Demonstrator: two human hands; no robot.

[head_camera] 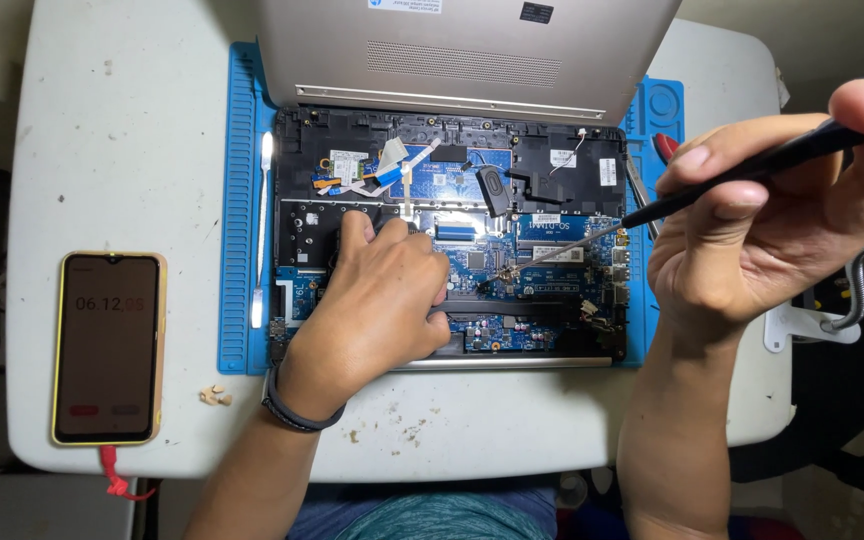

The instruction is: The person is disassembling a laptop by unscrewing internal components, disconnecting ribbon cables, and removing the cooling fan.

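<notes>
An opened laptop [512,190] lies on a blue work mat [242,200], its blue circuit board and black inner frame exposed. My left hand [377,300] rests palm down on the left part of the board, fingers spread over the components. My right hand [772,215] grips a black-handled screwdriver [752,170] between thumb and fingers. Its thin metal shaft slants down to the left, and the tip meets the board near the centre [504,270]. A dark band circles my left wrist.
A phone [109,345] in a yellow case lies on the white table at the left, screen lit. A thin metal pry tool [262,230] lies along the mat's left side. The removed silver bottom cover [462,50] leans at the back. Small crumbs lie near the table's front edge.
</notes>
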